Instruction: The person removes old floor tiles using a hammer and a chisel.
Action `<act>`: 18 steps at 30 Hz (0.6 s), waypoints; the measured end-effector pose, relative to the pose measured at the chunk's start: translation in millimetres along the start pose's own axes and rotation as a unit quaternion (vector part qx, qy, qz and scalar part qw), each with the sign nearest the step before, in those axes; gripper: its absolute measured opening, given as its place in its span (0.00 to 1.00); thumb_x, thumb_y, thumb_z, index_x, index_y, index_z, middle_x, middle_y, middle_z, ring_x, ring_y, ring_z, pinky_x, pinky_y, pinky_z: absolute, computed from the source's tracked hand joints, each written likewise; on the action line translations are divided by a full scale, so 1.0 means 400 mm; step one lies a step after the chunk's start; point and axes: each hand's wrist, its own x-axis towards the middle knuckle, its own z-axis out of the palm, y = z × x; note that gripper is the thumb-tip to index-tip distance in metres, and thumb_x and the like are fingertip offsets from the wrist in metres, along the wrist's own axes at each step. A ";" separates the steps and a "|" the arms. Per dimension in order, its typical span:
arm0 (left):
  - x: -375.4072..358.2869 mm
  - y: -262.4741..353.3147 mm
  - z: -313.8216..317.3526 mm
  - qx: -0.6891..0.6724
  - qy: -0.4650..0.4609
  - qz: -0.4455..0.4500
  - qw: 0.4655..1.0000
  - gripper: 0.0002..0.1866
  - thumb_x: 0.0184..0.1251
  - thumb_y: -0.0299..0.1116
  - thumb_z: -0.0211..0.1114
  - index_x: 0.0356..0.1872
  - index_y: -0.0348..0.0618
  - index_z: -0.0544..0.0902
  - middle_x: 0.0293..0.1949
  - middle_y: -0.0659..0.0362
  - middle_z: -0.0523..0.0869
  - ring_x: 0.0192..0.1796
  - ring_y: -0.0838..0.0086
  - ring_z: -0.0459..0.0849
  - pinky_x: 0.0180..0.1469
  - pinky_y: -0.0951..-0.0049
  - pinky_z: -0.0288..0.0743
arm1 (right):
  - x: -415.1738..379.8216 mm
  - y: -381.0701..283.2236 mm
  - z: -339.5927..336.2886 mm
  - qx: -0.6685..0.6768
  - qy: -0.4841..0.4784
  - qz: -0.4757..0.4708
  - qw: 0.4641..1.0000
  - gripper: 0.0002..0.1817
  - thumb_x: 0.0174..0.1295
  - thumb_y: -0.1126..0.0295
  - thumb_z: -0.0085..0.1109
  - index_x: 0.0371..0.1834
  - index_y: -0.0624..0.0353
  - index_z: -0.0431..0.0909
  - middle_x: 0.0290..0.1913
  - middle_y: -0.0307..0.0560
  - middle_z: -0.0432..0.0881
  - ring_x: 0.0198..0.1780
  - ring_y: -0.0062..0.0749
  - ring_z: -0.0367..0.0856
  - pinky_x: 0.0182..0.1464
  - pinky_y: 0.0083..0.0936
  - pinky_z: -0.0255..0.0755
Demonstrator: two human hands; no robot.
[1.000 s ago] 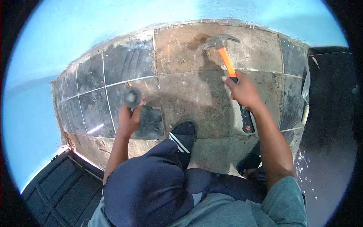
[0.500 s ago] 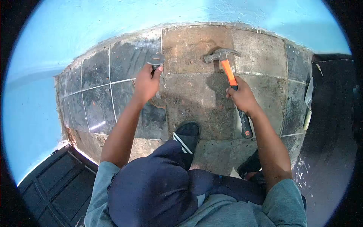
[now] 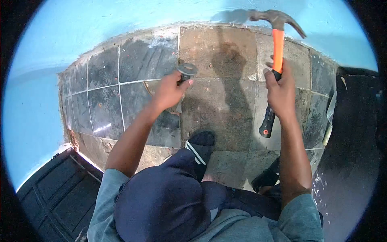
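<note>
My left hand (image 3: 171, 90) is closed around a short dark metal tool (image 3: 187, 69) with a round, flat, disc-like top; its lower end is hidden. It is above the seam between dark tiles and bare brown floor. To the right, my right hand (image 3: 282, 90) grips a claw hammer (image 3: 278, 52) by its orange and black handle. The hammer is raised, its metal head near the blue wall in view and its claw pointing right. The two tools are well apart.
Dark floor tiles (image 3: 102, 68) lie left, beside bare squares (image 3: 217, 48). A blue wall (image 3: 161, 16) borders the floor. My sandalled foot (image 3: 201, 139) is below centre. A dark panelled door (image 3: 60, 193) is lower left, and a dark surface (image 3: 354, 141) is right.
My right hand has lifted the hammer up and to the right. My left hand has shifted slightly right with the round-topped tool.
</note>
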 end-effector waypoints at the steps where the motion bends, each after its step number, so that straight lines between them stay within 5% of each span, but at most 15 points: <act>1: 0.003 -0.004 0.009 0.029 -0.006 0.001 1.000 0.23 0.73 0.49 0.67 0.46 0.34 0.83 0.34 0.42 0.87 0.38 0.47 0.87 0.41 0.52 0.77 | -0.003 -0.005 0.003 0.001 0.005 0.002 1.000 0.27 0.65 0.74 0.61 0.68 0.64 0.69 0.44 0.58 0.83 0.41 0.37 0.83 0.48 0.35 0.77; 4: 0.003 0.041 0.019 0.082 -0.020 -0.001 0.996 0.23 0.72 0.50 0.67 0.45 0.34 0.83 0.35 0.41 0.87 0.39 0.43 0.87 0.42 0.49 0.76 | -0.054 -0.012 0.043 -0.103 -0.098 0.039 0.989 0.28 0.62 0.74 0.62 0.67 0.63 0.70 0.42 0.64 0.83 0.43 0.48 0.85 0.50 0.39 0.77; 6: 0.002 0.056 0.027 0.092 -0.013 0.011 0.996 0.23 0.72 0.51 0.67 0.45 0.35 0.83 0.36 0.41 0.87 0.41 0.42 0.86 0.43 0.48 0.76 | -0.075 -0.009 0.051 -0.146 -0.281 -0.059 0.947 0.24 0.63 0.74 0.59 0.64 0.67 0.73 0.42 0.64 0.82 0.41 0.47 0.83 0.48 0.38 0.76; 12: -0.003 0.036 0.023 0.058 0.001 0.008 0.998 0.24 0.72 0.51 0.67 0.47 0.35 0.83 0.36 0.41 0.87 0.42 0.40 0.86 0.45 0.48 0.77 | -0.028 -0.055 -0.021 -0.098 -0.190 -0.019 0.977 0.25 0.63 0.74 0.60 0.65 0.66 0.73 0.43 0.57 0.83 0.40 0.38 0.81 0.47 0.36 0.76; 14: 0.000 0.034 0.018 0.069 0.004 0.008 0.998 0.24 0.72 0.51 0.67 0.48 0.36 0.83 0.37 0.41 0.88 0.43 0.41 0.86 0.46 0.48 0.77 | 0.012 -0.044 -0.057 -0.050 -0.096 -0.031 0.994 0.23 0.62 0.72 0.62 0.60 0.68 0.75 0.43 0.65 0.85 0.40 0.50 0.84 0.49 0.41 0.76; 17: -0.001 0.048 0.018 0.116 -0.012 -0.019 0.993 0.24 0.71 0.51 0.67 0.48 0.36 0.83 0.39 0.41 0.88 0.45 0.41 0.86 0.47 0.48 0.77 | 0.033 -0.081 -0.058 -0.016 0.035 -0.004 0.999 0.25 0.63 0.70 0.61 0.63 0.67 0.74 0.43 0.65 0.85 0.39 0.53 0.86 0.45 0.43 0.77; 18: -0.001 0.049 0.021 0.102 -0.016 -0.009 0.995 0.24 0.71 0.51 0.67 0.48 0.36 0.83 0.40 0.41 0.88 0.45 0.41 0.86 0.47 0.48 0.77 | 0.022 -0.073 -0.047 -0.054 0.009 -0.002 0.998 0.24 0.63 0.72 0.60 0.63 0.67 0.74 0.43 0.63 0.84 0.38 0.51 0.84 0.45 0.43 0.77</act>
